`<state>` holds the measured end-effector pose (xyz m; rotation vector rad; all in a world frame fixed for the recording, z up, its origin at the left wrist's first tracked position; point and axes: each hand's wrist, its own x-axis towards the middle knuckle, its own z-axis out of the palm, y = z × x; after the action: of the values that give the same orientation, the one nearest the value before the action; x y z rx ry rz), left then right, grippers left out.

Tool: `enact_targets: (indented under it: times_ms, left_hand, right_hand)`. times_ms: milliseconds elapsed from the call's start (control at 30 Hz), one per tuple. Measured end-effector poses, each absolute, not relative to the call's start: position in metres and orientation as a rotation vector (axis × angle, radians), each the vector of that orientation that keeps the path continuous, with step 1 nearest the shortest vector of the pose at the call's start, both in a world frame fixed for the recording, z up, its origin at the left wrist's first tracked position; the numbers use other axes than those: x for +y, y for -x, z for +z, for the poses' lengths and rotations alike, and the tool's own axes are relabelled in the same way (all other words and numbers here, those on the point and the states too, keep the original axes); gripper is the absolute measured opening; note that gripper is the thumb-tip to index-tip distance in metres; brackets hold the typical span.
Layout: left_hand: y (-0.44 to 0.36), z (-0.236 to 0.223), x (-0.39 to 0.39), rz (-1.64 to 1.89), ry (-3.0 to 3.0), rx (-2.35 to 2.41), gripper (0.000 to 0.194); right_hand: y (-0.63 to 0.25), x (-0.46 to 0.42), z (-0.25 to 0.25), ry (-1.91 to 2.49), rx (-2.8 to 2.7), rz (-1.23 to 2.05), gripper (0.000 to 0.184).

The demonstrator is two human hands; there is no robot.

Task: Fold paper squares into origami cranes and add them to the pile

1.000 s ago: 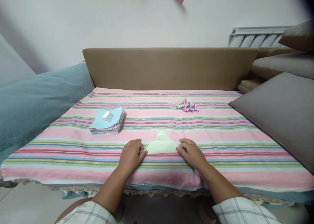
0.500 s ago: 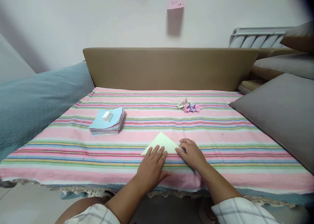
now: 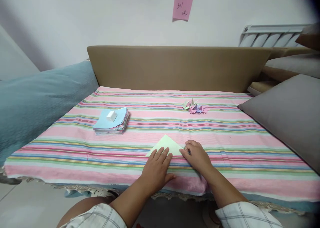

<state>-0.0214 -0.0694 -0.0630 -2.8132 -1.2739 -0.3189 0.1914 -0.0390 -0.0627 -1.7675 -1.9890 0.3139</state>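
A pale green sheet of paper (image 3: 167, 143), folded into a triangle, lies on the striped cloth with its tip pointing away from me. My left hand (image 3: 157, 166) rests flat on its lower edge, fingers outstretched and thumb out to the side. At the triangle's right corner, my right hand (image 3: 196, 155) has its fingers curled in, thumb and fingertips pinching the paper's corner. That corner is partly hidden by the fingers.
On the left stands a stack of coloured paper (image 3: 111, 129) with a small white block (image 3: 111, 116) on top. Several folded paper figures (image 3: 196, 108) lie toward the back. Grey cushions (image 3: 287, 111) line the right side, a blue-covered armrest (image 3: 50, 94) the left.
The view has shifted slightly, and the pink note on the wall now hangs flatter, showing its writing. Both hands keep their places on the folded paper.
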Motion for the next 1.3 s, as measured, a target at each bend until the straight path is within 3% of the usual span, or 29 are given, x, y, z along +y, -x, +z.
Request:
enact_targets:
  times_ms: [233,400,1300]
  left_hand:
    - [0.013,-0.050,-0.060,-0.346,2.776,-1.399,0.056]
    - [0.002,-0.051,-0.047,-0.316,2.701,-1.499,0.064]
    - [0.000,-0.058,-0.044,-0.360,2.639,-1.498,0.061]
  right_hand:
    - [-0.189,-0.039,-0.061,1.769,-1.984,0.306,0.027]
    - [-0.189,-0.040,-0.060,1.773,-1.973,0.313,0.027]
    - [-0.171,-0.031,-0.059,1.872,-1.715,0.491,0.031]
